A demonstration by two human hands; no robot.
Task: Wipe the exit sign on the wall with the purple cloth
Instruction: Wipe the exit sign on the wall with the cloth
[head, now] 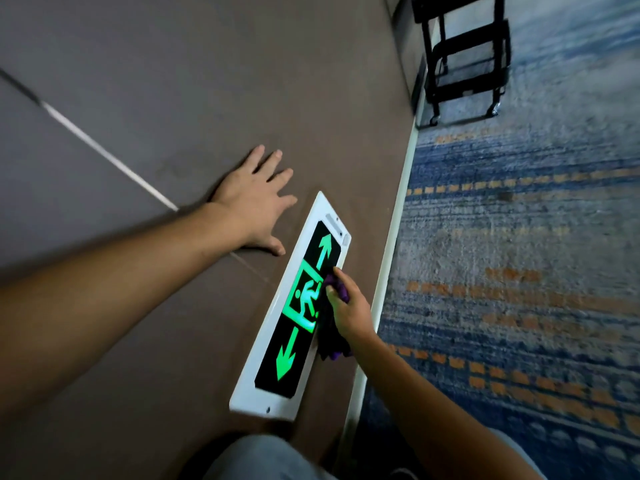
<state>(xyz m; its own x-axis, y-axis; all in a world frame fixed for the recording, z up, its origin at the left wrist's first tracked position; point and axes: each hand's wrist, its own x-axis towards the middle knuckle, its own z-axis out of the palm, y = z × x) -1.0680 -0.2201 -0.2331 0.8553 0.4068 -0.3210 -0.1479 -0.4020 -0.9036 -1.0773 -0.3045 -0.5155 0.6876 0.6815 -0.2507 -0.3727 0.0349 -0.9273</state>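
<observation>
The exit sign (277, 351) is a long white-framed black panel low on the brown wall, lit with a green running figure and two green arrows. My right hand (349, 310) presses the bunched purple cloth (334, 348) against the sign's right side, beside the running figure. The cloth's dark folds hang out below my palm. My left hand (254, 199) lies flat on the wall above the sign, fingers spread, holding nothing.
A white skirting strip (398, 216) runs along the wall's foot beside the sign. Blue, grey and orange patterned carpet (519, 254) covers the floor. A black wheeled trolley (464, 60) stands against the wall further along. My grey-trousered knees (263, 459) are just below the sign.
</observation>
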